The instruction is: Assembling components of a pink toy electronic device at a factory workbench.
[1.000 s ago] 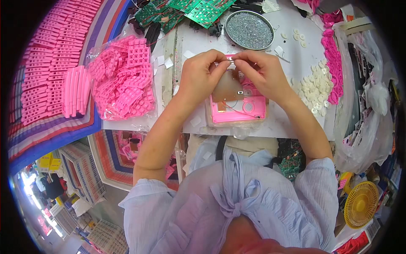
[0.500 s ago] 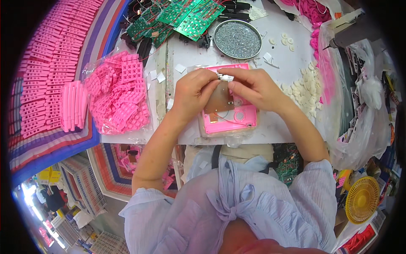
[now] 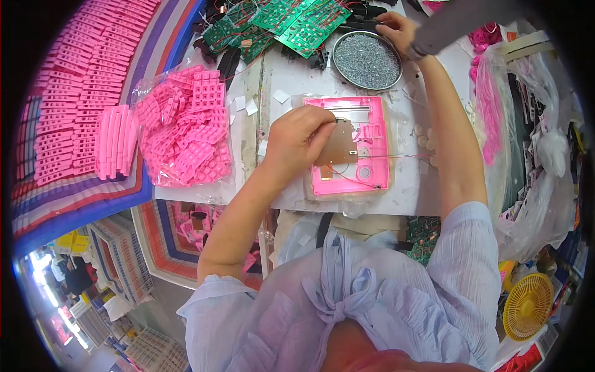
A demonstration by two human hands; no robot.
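A pink plastic casing lies face-down on a clear plastic wrap in front of me, with a brown circuit board over its left half. My left hand is closed at the upper left edge of this board, thumb and fingertips pinched on it. Thin wires run from the board across the casing to the right. My right hand is stretched out beyond the round metal dish of small screws, fingers apart and nothing visible in them. A dark tool body hangs in front of the right wrist and hides part of it.
Green circuit boards with wires are heaped at the back. To the left sit a clear bag of pink keypads and rows of pink parts. Small white pads dot the table. A plastic bag hangs at the right.
My right hand has left the board and swung up and right, past the screw dish. My left hand stays at the board's upper edge. The whole view has shifted slightly.
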